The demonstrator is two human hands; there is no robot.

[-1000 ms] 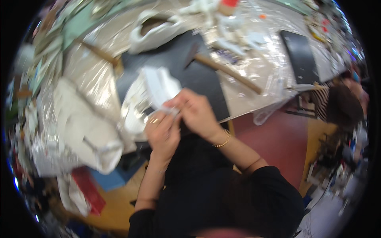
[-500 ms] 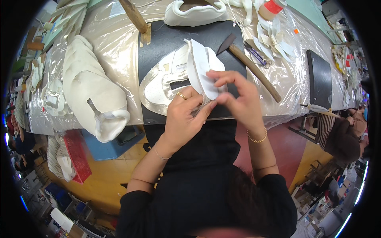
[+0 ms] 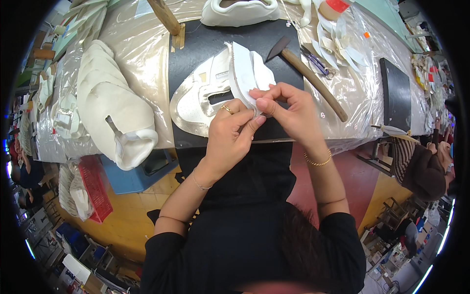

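Both hands, left hand (image 3: 230, 132) and right hand (image 3: 286, 105), pinch the white upper (image 3: 247, 73) over the mat (image 3: 196, 54), steadying its edge; hammer (image 3: 308, 78) lies right.

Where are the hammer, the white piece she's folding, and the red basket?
hammer (image 3: 313, 81), head view, middle of its wooden handle.
white piece (image 3: 245, 71), head view, its upper flap.
red basket (image 3: 95, 188), head view, its side wall.

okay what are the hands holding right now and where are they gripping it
Both the left hand and right hand pinch a folded white shoe-upper piece at its near lower edge, above the black mat.
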